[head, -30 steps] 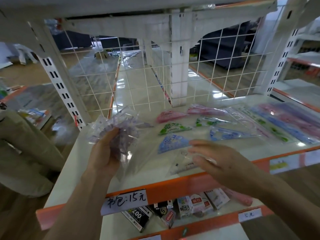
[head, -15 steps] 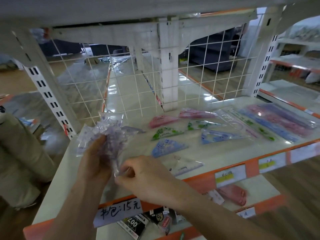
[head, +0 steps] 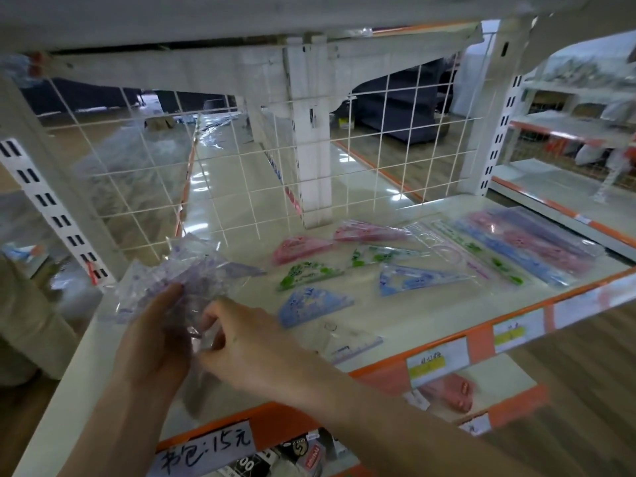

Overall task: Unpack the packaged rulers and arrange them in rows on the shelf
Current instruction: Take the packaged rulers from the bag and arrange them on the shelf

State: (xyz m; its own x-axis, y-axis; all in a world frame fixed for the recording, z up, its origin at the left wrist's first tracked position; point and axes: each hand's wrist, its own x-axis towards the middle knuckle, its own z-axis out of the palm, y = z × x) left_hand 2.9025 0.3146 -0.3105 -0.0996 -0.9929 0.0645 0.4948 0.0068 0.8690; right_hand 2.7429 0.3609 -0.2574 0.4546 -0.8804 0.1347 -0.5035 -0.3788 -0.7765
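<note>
Unwrapping purple ruler pack (head: 179, 280) above shelf (head: 395, 318).
Left hand (head: 155, 339) clamped on pack; right hand (head: 247, 342) pinching wrapper edge. Best peeled slowly, clear of laid rows.

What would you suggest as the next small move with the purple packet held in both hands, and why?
Probably pull the contents out through the packet's lower end. The left hand grips the crumpled purple packet above the shelf, and the right hand pinches its lower edge. A clear set square lies in front of the blue one, with bare shelf beside it.
</note>
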